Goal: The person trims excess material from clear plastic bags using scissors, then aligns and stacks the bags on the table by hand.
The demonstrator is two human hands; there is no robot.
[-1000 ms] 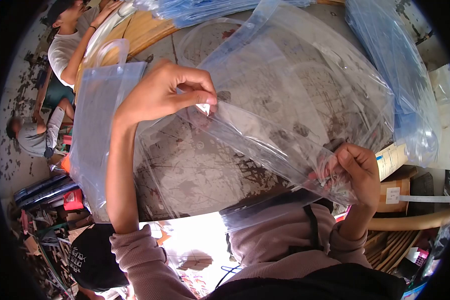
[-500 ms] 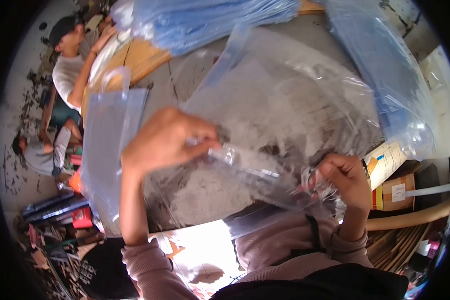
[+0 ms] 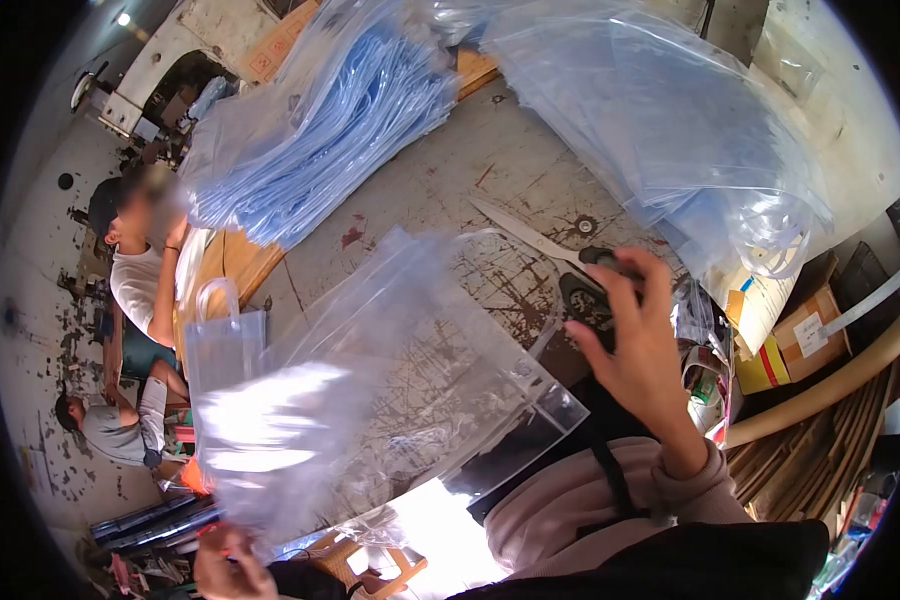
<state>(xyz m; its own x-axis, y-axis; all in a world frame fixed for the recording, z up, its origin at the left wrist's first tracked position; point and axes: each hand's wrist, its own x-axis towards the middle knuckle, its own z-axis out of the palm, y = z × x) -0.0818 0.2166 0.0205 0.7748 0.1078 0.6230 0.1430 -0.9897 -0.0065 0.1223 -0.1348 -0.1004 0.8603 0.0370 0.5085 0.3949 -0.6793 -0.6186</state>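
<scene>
A clear plastic bag (image 3: 370, 390) stretches across the tabletop, its left part blurred and glaring with light. My left hand (image 3: 232, 565), fingers curled, grips the bag's edge at the lower left; part of this hand is blurred. A pair of scissors (image 3: 530, 238) lies on the table with its blades toward the upper left and dark handles nearest me. Over those handles is my right hand (image 3: 635, 350), fingers spread, holding nothing; whether it touches them I cannot tell. A thin clear strap (image 3: 553, 318) curves beside the scissors.
Stacked bluish plastic sheets (image 3: 335, 130) lie at the back left, and more plastic sheets (image 3: 670, 130) at the back right. A handled clear bag (image 3: 225, 350) stands at the left edge. Two people sit beyond it. Cardboard boxes (image 3: 808, 330) stand at right.
My left hand has swung down and left, drawing the plastic bag with it. My right hand has let go of the plastic and opened above the scissors, which now show. The view has shifted.
</scene>
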